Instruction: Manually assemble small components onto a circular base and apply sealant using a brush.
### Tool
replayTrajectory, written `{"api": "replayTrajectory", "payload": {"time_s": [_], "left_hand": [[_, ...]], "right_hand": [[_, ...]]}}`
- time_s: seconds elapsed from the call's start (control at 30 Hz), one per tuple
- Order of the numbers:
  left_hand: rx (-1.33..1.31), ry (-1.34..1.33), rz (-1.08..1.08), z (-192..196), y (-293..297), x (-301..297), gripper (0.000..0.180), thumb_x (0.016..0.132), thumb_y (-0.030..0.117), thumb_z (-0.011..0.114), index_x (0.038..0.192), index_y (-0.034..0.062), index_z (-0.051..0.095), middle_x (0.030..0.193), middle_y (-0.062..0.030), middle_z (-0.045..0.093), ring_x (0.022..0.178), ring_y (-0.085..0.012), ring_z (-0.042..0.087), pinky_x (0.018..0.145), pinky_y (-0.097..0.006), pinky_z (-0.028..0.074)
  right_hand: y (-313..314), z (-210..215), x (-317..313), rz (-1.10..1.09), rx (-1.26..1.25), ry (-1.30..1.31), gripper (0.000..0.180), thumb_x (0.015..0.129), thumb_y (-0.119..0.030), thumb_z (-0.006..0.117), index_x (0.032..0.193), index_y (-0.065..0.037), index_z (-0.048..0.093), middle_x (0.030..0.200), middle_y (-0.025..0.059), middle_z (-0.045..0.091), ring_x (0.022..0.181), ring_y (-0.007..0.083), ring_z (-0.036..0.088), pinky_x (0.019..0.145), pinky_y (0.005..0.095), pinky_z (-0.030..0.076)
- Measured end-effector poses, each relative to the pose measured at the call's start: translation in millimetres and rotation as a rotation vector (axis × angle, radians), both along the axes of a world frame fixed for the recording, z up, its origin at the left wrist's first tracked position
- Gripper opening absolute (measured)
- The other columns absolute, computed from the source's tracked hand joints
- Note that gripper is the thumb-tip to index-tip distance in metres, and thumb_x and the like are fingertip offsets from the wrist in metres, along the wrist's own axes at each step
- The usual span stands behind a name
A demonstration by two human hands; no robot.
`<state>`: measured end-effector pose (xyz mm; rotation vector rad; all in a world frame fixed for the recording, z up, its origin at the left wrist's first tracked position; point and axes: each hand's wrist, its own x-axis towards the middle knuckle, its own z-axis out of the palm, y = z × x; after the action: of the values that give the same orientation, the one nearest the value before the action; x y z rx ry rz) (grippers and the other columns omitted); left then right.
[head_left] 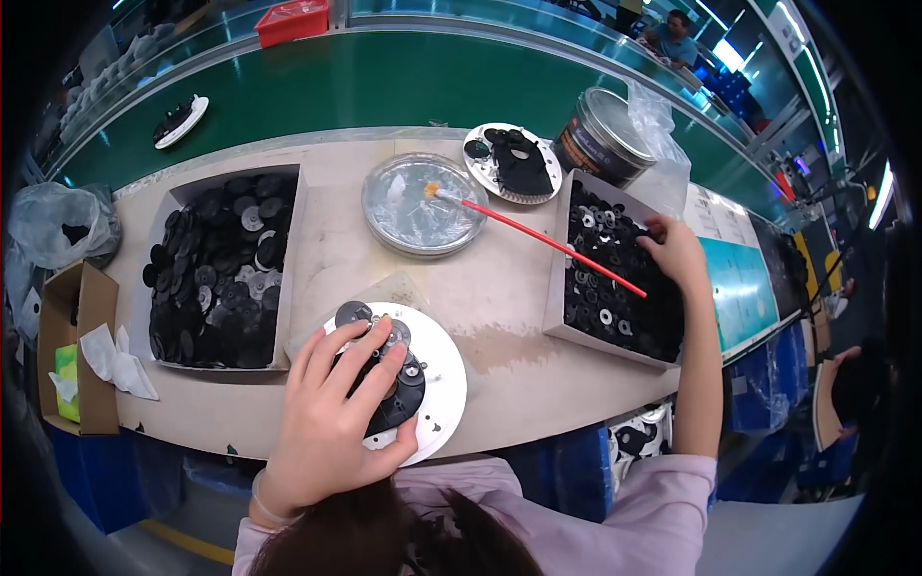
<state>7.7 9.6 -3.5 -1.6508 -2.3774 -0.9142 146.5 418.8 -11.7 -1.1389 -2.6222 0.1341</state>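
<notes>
A: How far has that one got?

B: Partway, I'd judge. The white base (447,389) lies on the near edge of the tabletop (336,250), its black housing (407,396) already carrying a few grey gears (354,312). There's no cover over them that I can see.

A: And the fingers?

B: On the left hand (334,415) they're spread half open over the gears, thumb by the housing's near side. Whether they grip anything underneath, I can't tell. The right hand (680,252) has its fingers curled into the far side of the right carton (607,348); I can't tell if they've caught a part.

A: Plenty left in there.

B: Heaps: small black pieces (615,288), matt, some ringed pale. The left carton (294,269) has flat discs (216,307), black and smoky grey, toothed here and there.

A: And that red-handled brush (538,237)?

B: Propped across the glossy round tub (413,226), bristles on its top.
</notes>
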Motion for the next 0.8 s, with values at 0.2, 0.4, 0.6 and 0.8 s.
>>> {"api": "replayTrajectory", "payload": {"time_s": [0.2,0.4,0.6,0.8], "left_hand": [[0.014,0.017,0.009,1.1,-0.3,1.5,0.047,0.055,0.016,0.066,0.099,0.0012,0.059,0.113,-0.0133,0.054,0.105,-0.0327,0.049,0.088,-0.043,0.038],[0.024,-0.004,-0.005,-3.9,-2.6,-0.4,0.045,0.065,0.025,0.063,0.103,0.0017,0.058,0.114,-0.0144,0.052,0.105,-0.0299,0.048,0.093,-0.045,0.034],[0.030,0.020,-0.008,-3.4,-6.3,4.5,0.046,0.066,0.025,0.065,0.105,0.0019,0.057,0.117,-0.0146,0.050,0.107,-0.0306,0.046,0.094,-0.046,0.033],[0.104,-0.015,0.075,-9.3,-16.4,8.0,0.044,0.062,0.022,0.072,0.102,0.0066,0.061,0.113,-0.0129,0.054,0.106,-0.0311,0.048,0.092,-0.044,0.035]], "right_hand": [[-3.6,2.9,-17.6,0.054,0.170,-0.299,0.022,0.067,-0.017,0.066,0.088,-0.008,0.065,0.089,0.0114,0.061,0.081,0.0274,0.060,0.070,0.0368,0.048],[-6.6,-0.7,-8.2,-0.032,0.244,-0.061,0.022,0.071,-0.021,0.058,0.086,-0.007,0.065,0.083,0.0125,0.063,0.079,0.0286,0.061,0.071,0.0372,0.048],[-25.2,20.2,-8.4,0.037,-0.056,0.514,0.015,0.083,-0.014,0.051,0.087,-0.003,0.061,0.062,0.0013,0.054,0.052,0.0052,0.048,0.045,0.0184,0.038],[-191.5,48.7,-40.4,0.556,-0.620,0.543,0.014,0.082,-0.005,0.048,0.085,0.001,0.061,0.066,-0.0001,0.053,0.049,0.0015,0.044,0.041,0.0138,0.033]]}}
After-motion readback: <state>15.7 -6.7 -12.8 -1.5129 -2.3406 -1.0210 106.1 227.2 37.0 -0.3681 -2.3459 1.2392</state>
